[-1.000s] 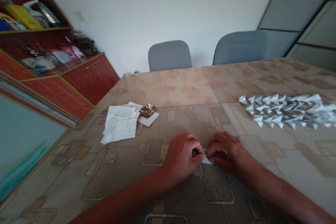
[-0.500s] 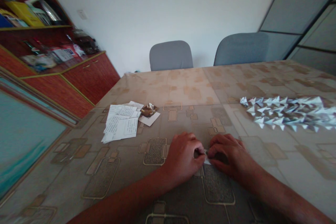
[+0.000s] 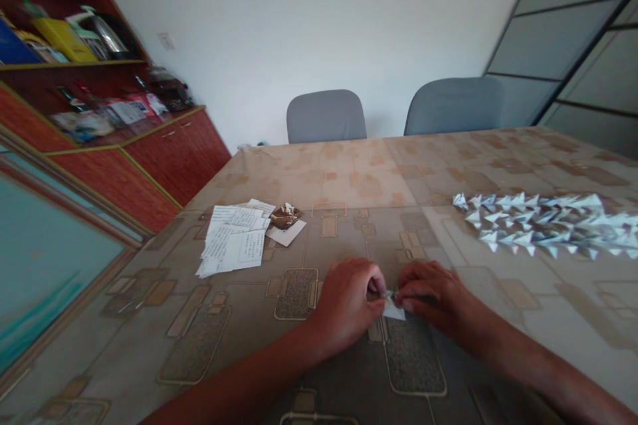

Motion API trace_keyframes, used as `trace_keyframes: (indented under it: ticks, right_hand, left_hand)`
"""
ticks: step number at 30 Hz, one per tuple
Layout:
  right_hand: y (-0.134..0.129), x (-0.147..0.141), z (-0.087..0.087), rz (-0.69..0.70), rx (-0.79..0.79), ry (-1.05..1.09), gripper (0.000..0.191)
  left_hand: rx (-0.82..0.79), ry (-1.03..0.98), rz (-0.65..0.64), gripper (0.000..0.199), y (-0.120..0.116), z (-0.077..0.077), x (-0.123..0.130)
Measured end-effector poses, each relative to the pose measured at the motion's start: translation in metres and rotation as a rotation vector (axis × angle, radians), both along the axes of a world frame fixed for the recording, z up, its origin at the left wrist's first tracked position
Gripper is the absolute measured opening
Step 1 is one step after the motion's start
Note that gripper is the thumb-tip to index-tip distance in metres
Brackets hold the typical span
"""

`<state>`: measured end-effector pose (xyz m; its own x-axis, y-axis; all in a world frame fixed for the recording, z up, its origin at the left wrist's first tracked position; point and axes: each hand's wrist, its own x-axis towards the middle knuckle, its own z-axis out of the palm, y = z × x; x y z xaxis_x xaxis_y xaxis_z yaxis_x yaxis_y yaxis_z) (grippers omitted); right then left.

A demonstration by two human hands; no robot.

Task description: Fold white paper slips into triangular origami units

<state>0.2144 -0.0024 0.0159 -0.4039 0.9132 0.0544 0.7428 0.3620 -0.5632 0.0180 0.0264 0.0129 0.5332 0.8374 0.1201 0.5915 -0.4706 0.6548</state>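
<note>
Between my two hands, low in the middle of the view, is a small white piece of paper (image 3: 393, 309). My left hand (image 3: 351, 295) pinches its left side between thumb and fingers. On its right side my right hand (image 3: 429, 292) is closed with thumb and fingertips on the paper. The fingertips hide the upper part of the piece, so its folds are hard to make out. Both hands rest close to the patterned tablecloth (image 3: 299, 246), a small gap apart.
A fanned pile of printed paper sheets (image 3: 234, 239) lies at the left, with a brown patterned piece (image 3: 286, 216) beside it. Rows of folded paper pieces (image 3: 543, 222) lie at the right. Two grey chairs (image 3: 326, 116) stand behind the table's far edge.
The view has tilted up slightly. More of the white paper now shows between my fingertips, and my right hand's fingers have shifted a little on it.
</note>
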Motion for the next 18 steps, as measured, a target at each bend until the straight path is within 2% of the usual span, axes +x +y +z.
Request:
trace_keyframes:
  ticks: [2,8,14,18]
  right_hand:
    - [-0.002,0.0,-0.001,0.006,0.01,0.021,0.017]
    - [-0.007,-0.01,-0.004,-0.139,0.031,-0.091,0.018]
    - [-0.004,-0.012,-0.002,-0.128,-0.001,-0.13,0.018]
    - [-0.004,-0.009,-0.006,-0.103,0.034,-0.137,0.018]
  left_hand:
    - [-0.006,-0.001,-0.003,0.012,0.0,0.001,0.0]
    - [-0.012,-0.002,-0.01,0.011,0.0,0.001,-0.001]
    - [-0.019,-0.015,-0.013,0.014,0.002,-0.002,-0.002]
    - [-0.006,-0.01,-0.01,0.014,0.003,-0.004,-0.003]
